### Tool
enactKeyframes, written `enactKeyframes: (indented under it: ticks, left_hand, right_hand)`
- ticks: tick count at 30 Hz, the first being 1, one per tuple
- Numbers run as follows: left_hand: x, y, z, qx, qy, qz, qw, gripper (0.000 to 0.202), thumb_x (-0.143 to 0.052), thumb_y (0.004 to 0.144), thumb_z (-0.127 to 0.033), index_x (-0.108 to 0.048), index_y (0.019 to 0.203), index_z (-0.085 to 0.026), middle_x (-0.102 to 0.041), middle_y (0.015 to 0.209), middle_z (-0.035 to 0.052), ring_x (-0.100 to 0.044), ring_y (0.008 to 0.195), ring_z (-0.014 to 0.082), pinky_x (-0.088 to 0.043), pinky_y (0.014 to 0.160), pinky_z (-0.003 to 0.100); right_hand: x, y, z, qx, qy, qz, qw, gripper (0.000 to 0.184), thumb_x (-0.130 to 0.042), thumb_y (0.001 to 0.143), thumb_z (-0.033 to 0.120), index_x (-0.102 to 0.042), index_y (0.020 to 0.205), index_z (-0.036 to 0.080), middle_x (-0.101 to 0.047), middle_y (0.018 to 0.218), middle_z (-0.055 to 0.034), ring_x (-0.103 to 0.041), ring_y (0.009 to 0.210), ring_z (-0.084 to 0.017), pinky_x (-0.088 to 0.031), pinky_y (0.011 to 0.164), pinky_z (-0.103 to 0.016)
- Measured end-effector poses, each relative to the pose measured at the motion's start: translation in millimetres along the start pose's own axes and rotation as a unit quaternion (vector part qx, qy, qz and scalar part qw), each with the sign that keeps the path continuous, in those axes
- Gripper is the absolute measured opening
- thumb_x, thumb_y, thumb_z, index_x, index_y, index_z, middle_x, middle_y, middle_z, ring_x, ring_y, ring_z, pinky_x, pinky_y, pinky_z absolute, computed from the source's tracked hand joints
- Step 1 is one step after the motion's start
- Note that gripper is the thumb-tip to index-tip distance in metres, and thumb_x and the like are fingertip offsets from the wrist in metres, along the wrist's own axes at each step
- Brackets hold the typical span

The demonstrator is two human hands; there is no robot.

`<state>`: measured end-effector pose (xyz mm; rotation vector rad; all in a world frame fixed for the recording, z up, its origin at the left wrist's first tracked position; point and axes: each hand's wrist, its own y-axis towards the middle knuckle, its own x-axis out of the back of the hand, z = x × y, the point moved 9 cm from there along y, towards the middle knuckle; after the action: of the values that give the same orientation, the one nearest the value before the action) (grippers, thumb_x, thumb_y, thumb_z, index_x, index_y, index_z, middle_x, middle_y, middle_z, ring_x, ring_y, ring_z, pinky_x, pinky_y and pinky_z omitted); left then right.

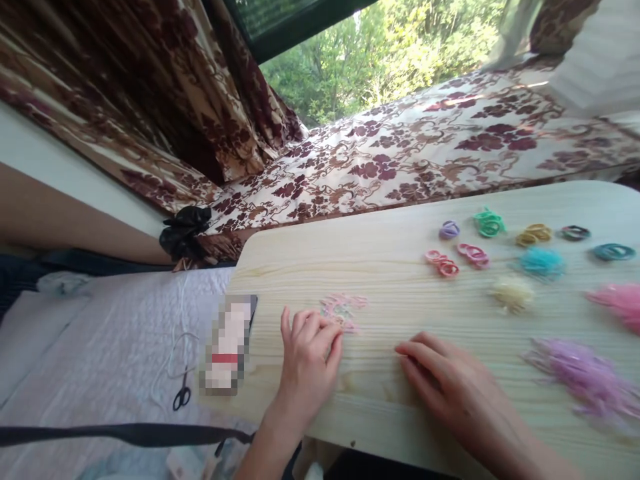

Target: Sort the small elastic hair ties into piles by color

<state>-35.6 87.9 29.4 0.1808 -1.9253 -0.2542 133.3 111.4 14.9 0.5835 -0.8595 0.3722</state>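
Observation:
On the wooden table, my left hand (309, 353) is at the near left edge of a small loose pile of thin pink and pale multicoloured bands (344, 312). Its thumb and index finger come together in a pinch, while the little finger sticks up. Whether anything is between the fingertips is too small to make out. My right hand (450, 383) rests low over the tabletop to the right of that pile. Its fingers are bent with thumb and index tip close together; what they hold, if anything, cannot be seen.
Hair ties lie in small colour groups at the back right, among them green ones (489, 223) and red ones (443, 263). Nearer are blue (543, 263), cream (513, 293), pink (623, 305) and purple (587, 380) heaps. Scissors (182, 397) lie left, off the table (390, 267).

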Motion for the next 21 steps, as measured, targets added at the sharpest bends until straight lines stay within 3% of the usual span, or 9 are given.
enactKeyframes:
  ticks: [5, 13, 21]
  left_hand:
    - [-5.5, -1.4, -3.4, -0.009, 0.01, 0.02, 1.0, 0.02, -0.056, 0.088, -0.013, -0.069, 0.09, -0.027, -0.062, 0.084, 0.0004, -0.055, 0.098, 0.0206, -0.019, 0.112, 0.061]
    - [-1.3, -3.3, -1.2, 0.008, -0.007, 0.011, 1.0, 0.015, -0.058, 0.085, -0.011, -0.062, 0.076, -0.023, -0.063, 0.082, -0.001, -0.056, 0.098, 0.0199, -0.019, 0.113, 0.059]
    - [-9.5, 1.3, 1.8, 0.018, 0.021, 0.032, 0.999, 0.011, -0.06, 0.084, -0.012, -0.062, 0.082, -0.023, -0.066, 0.087, -0.0004, -0.056, 0.1, 0.0223, -0.021, 0.111, 0.061]
  right_hand:
    - [-0.4, -1.2, -2.7, -0.006, -0.007, -0.006, 1.0, 0.03, -0.04, 0.097, 0.025, -0.068, 0.087, 0.022, -0.068, 0.078, -0.0021, -0.066, 0.068, -0.014, -0.05, 0.06, -0.024]
    - [-1.8, -4.2, -3.2, -0.006, -0.018, -0.011, 1.0, 0.03, -0.04, 0.097, 0.025, -0.067, 0.086, 0.022, -0.067, 0.077, -0.0013, -0.065, 0.068, -0.013, -0.048, 0.062, -0.024]
    - [1.6, -3.2, 2.1, 0.009, -0.031, -0.028, 0.999, 0.03, -0.04, 0.098, 0.025, -0.067, 0.086, 0.021, -0.067, 0.077, -0.0011, -0.065, 0.068, -0.013, -0.048, 0.061, -0.024]
